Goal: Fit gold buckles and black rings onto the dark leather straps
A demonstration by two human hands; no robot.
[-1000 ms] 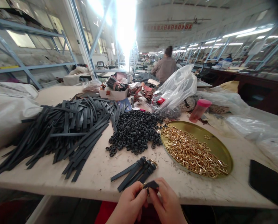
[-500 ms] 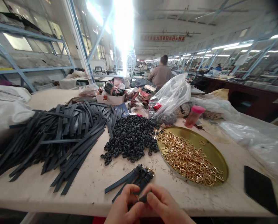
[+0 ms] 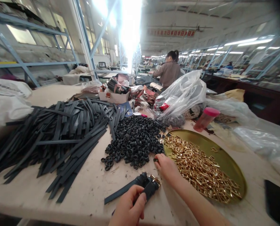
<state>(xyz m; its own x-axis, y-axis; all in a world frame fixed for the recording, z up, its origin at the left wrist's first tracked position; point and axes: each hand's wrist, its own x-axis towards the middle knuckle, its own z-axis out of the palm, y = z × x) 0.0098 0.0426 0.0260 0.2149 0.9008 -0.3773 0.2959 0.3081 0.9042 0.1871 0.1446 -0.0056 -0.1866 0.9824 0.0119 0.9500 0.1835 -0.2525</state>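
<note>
Right grip (image 3: 167,169) pinches a black loop (image 3: 155,160) near tray rim (image 3: 189,131); left grip (image 3: 131,204) unclear.

Banner (image 3: 171,32) at back of hall — red characters, 日事日 legible mid-line, the ends too blurred. Sack (image 3: 10,100) at left has dark print — unreadable.

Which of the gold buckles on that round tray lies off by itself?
The single buckle on the bare far part of the tray, beyond the heap; the other buckles there lie bunched together.
</note>
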